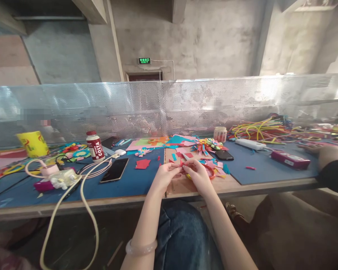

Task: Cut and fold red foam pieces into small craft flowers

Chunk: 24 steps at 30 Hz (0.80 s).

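My left hand (pixel 165 178) and my right hand (pixel 198 175) come together over the table's front edge, fingertips pinched. Between them shows a small red piece of paper (pixel 181 164), partly hidden by the fingers. A thin pale, pointed thing (pixel 185 157) shows just beyond my right fingers; I cannot tell what it is or whether it is held. Below and behind my right hand lies a red-orange ring (pixel 211 171). Red paper pieces (pixel 142 164) lie to the left of my hands, and a colourful paper flower (pixel 207 145) sits beyond them.
A dark phone (pixel 115 170), charging cables (pixel 86 180), a Costa bottle (pixel 95 146) and a yellow roll (pixel 33 144) are on the left. At right are a black phone (pixel 224 155), a purple box (pixel 290 159), coloured strips (pixel 259 129) and another person's arm (pixel 331 159). A perforated metal screen (pixel 146 108) stands behind.
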### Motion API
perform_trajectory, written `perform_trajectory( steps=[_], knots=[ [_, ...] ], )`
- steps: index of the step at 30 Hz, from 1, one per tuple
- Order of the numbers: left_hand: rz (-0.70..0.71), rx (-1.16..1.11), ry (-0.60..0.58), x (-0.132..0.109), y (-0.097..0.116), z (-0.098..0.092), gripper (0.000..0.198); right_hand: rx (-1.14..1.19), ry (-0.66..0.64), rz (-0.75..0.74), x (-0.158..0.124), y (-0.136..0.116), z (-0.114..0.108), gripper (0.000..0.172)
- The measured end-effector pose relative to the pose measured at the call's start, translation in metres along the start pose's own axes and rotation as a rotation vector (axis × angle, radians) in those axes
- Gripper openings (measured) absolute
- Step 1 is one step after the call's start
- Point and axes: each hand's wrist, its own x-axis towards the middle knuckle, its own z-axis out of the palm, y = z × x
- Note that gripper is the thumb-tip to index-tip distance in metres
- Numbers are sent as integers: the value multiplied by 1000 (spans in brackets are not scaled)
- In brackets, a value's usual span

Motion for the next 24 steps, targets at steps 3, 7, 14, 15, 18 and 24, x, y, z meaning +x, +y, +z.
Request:
perform_trajectory(
  steps=[3, 7, 14, 15, 18, 24],
  knots=[
    [5, 12, -7, 0, 0, 0, 22, 17, -2, 11, 0, 1, 0, 16],
    [10, 10, -33, 0, -1, -1, 25, 48, 12, 20, 0, 1, 1, 20],
    [11, -11, -22, 0, 0, -1, 23, 20, 20, 35, 0, -2, 1, 25],
    [17, -16, -19, 1, -1, -1, 22, 6, 17, 40, 0, -3, 1, 25],
    [21, -25, -13, 1, -2, -1, 22, -9, 7, 61, 0, -7, 0, 23],
    [23, -4, -27, 0, -1, -1, 22, 64, 10, 85, 0, -4, 0, 20]
  ],
)
